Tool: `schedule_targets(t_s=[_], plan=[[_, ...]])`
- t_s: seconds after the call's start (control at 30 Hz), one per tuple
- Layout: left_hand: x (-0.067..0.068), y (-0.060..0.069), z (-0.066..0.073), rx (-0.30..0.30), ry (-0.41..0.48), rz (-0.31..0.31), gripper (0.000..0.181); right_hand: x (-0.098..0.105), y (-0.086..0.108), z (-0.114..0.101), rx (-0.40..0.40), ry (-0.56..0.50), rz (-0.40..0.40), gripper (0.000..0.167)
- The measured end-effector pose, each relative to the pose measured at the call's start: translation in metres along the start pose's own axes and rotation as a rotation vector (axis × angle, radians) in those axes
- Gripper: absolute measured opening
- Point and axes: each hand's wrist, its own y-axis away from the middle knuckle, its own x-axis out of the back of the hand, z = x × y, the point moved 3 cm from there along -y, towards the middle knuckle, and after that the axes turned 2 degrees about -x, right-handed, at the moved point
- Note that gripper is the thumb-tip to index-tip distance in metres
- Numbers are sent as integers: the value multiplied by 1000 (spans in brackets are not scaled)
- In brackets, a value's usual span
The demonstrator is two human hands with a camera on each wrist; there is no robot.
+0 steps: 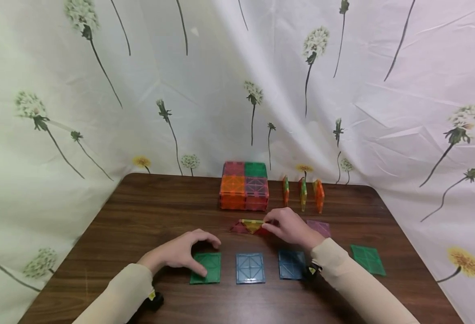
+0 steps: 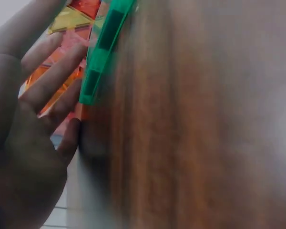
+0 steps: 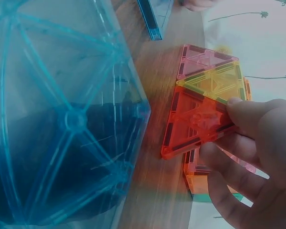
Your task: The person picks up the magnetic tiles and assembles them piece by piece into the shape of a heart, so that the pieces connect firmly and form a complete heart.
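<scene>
Right hand (image 1: 289,226) of a person is pinching a red triangular tile (image 3: 193,125), thumb and fingers clamped on its edge, at the right end of a three-tile row (image 1: 252,226). Edge to edge, a yellow triangular tile (image 3: 215,84) and a pink triangular tile (image 3: 205,60) are extending leftward from those fingertips, the row's long axis running sideways toward the area ahead of the left hand (image 1: 182,253). Of the two, the right hand is sitting nearer, touching the row; the left is standing apart on its near-left side, fingers and thumb spread in a wide curve around a green square tile (image 1: 213,271), though whether they are touching it cannot be told. Beyond the right hand, to its left, a block of tiles (image 1: 244,191) is standing on the worktop (image 1: 160,202); nearer the person, a pale blue square tile (image 1: 250,268) is lying between the hands.
</scene>
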Motion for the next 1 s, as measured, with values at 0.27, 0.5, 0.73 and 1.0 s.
schedule_targets(t_s=[0.27, 0.5, 0.73, 1.0], plan=[[-5, 8, 6, -28, -57, -133, 96, 0, 0, 2, -27, 8, -17, 13], [-3, 4, 8, -38, -54, -124, 90, -2, -1, 3, -27, 7, -20, 12], [1, 3, 7, -2, -43, -80, 88, 0, -1, 3, -38, -3, -19, 12], [6, 1, 8, 26, -8, 0, 87, -1, -2, 4, -48, -5, -30, 12]])
